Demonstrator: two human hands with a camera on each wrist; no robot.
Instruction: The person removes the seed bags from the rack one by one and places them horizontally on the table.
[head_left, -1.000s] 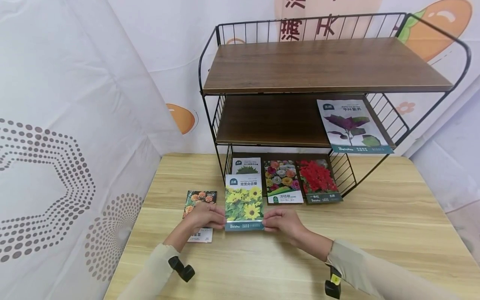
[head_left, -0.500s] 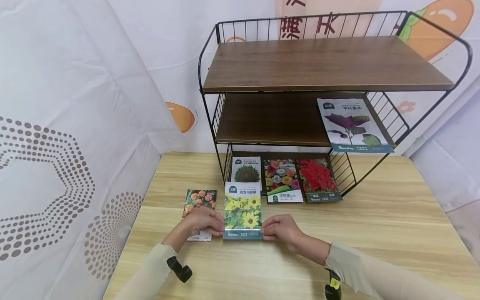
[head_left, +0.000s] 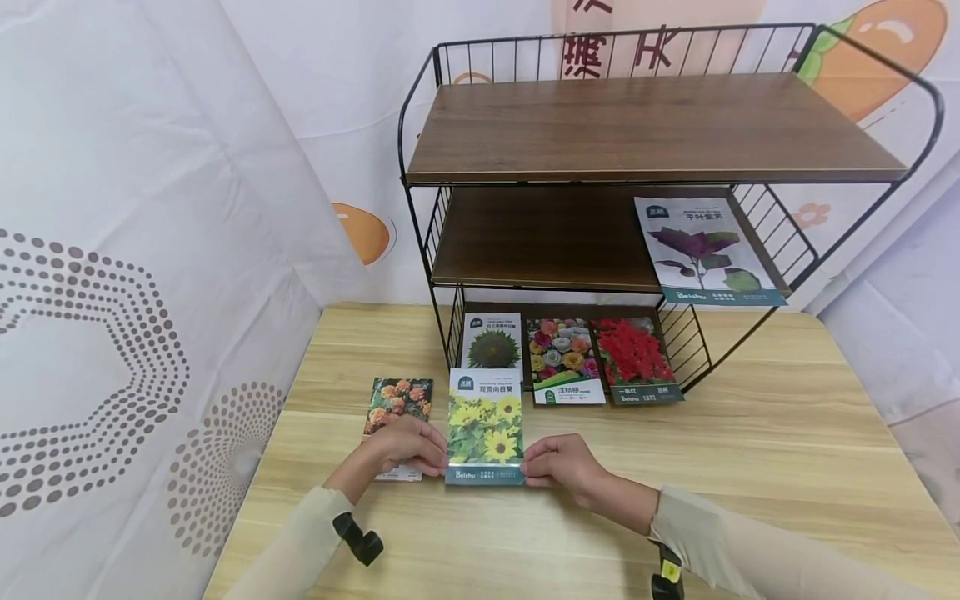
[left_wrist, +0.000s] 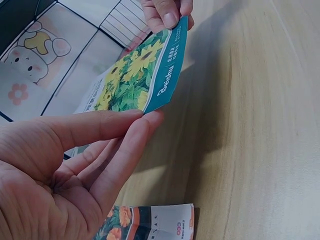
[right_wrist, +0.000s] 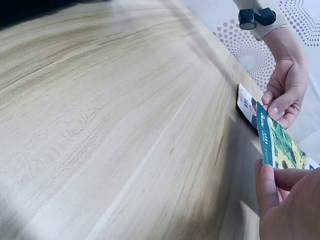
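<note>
A seed packet with yellow sunflowers (head_left: 485, 427) is held between both hands, in front of the shelf's lowest tier. My left hand (head_left: 407, 446) pinches its lower left corner between thumb and fingers. At the opposite lower corner, my right hand (head_left: 562, 468) pinches it the same way. The left wrist view shows the sunflower packet (left_wrist: 132, 75) raised off the table with a shadow beneath. Behind its top edge lies a white packet with a green sunflower head (head_left: 492, 346), partly covered. An orange-flower packet (head_left: 400, 400) lies on the table, partly hidden by my left hand.
A three-tier shelf with dark boards (head_left: 645, 129) and black wire sides stands at the back. On its lowest tier lie a mixed-rose-like flower packet (head_left: 564, 358) and a red-flower packet (head_left: 636, 358). A purple-leaf packet (head_left: 705, 250) overhangs the middle tier's right front. Wooden table (head_left: 787, 450) extends rightward.
Both hands have drawn the sunflower packet toward me, away from the shelf, uncovering more of the green sunflower packet behind it. In the last half second the movement is slight.
</note>
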